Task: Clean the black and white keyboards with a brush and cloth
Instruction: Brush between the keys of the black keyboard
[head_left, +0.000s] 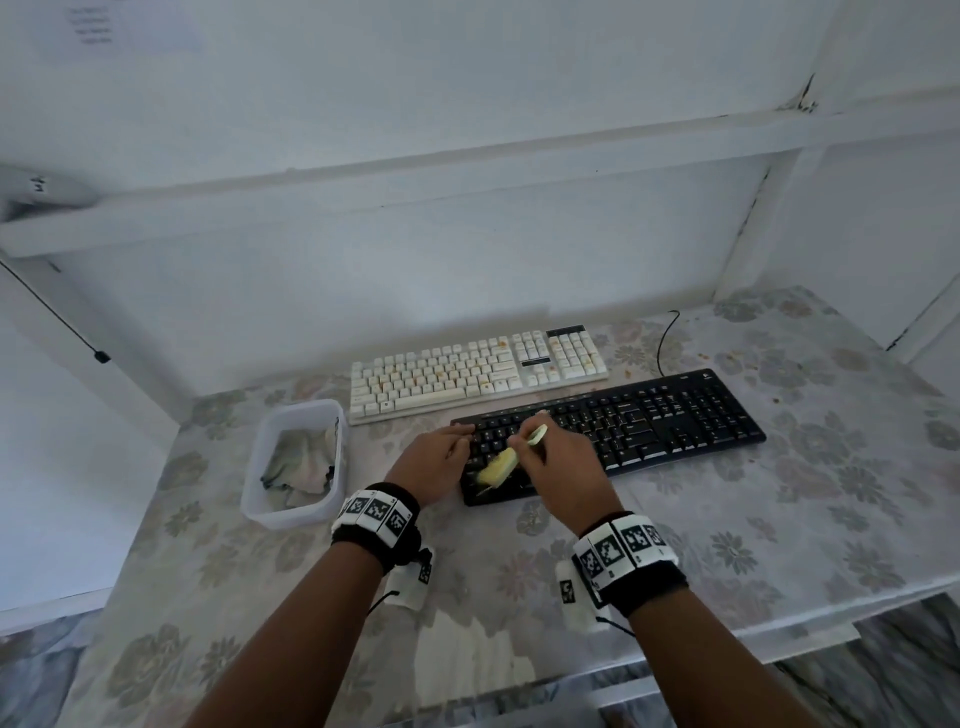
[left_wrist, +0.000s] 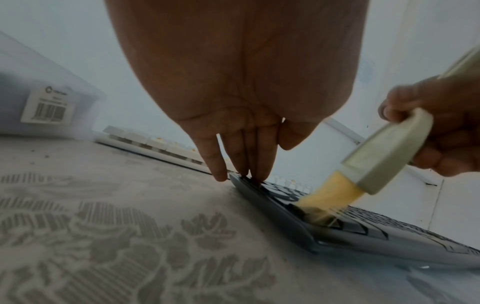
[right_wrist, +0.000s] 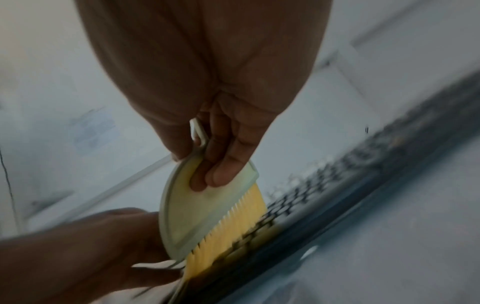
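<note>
Your right hand (head_left: 558, 457) grips the brush (head_left: 500, 466) by its handle, bristles on the left end of the black keyboard (head_left: 623, 431). Your left hand (head_left: 436, 452), fingers straight, presses its far-left corner. You are brushing; next sweep rightward, keeping the board steady. The white keyboard (head_left: 467, 371) behind waits, crumbs on it.

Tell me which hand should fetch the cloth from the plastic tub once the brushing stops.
Left. The left hand holds nothing; its straight fingers only rest on the black keyboard edge, on the side nearest the tub holding the cloth. The right hand grips the brush and lies farther away.
</note>
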